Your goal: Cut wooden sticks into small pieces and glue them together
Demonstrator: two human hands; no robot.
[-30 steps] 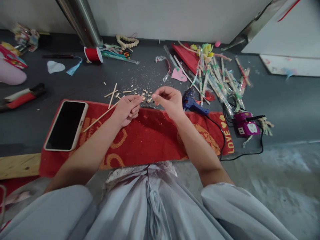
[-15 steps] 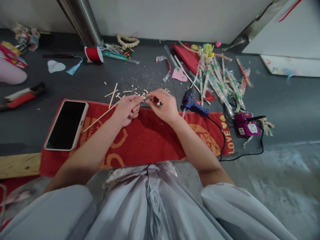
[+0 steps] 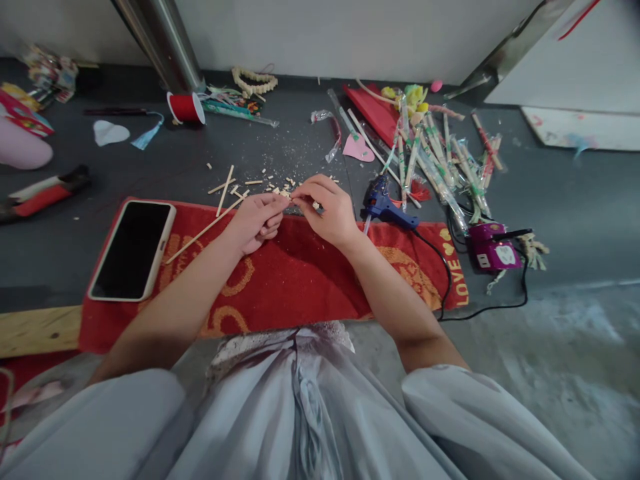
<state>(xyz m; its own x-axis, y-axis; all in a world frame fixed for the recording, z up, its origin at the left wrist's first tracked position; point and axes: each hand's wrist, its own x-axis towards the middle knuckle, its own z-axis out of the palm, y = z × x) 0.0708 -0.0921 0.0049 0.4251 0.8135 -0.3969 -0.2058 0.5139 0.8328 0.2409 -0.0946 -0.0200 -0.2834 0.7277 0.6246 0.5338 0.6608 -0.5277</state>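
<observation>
Bench full of craft bits, with two bare hands meeting over a red towel

Behind the dark bench (image 3: 175, 157) stood a pale wall (image 3: 330, 40). A long red towel (image 3: 300, 287) with orange shapes lay along the near edge of the bench. Wrapped sticks (image 3: 443, 160) made a big messy pile on the right, by a flat red packet (image 3: 373, 117).

The left hand (image 3: 257, 217) and the right hand (image 3: 330, 210) met tip to tip over the far edge of the towel. Each grip was pressed together, finger to thumb. Anything held between the tips was too small to tell.

A phone (image 3: 133, 250) lay on the left end of the towel, face up and dark. Red and grey pliers (image 3: 45, 193) were well off to its left. A blue glue gun (image 3: 390, 208) lay near the right hand, and a purple box (image 3: 493, 247) sat farther right. One long thin stick (image 3: 200, 235) slanted from the towel up beside the left hand. At the back was a red spool (image 3: 186, 108).

A pink paper heart (image 3: 358, 148) lay near the wrapped sticks. Short sticks (image 3: 225, 191) and tiny wood bits (image 3: 287, 183) were scattered on the bench, just past the fingers.
</observation>
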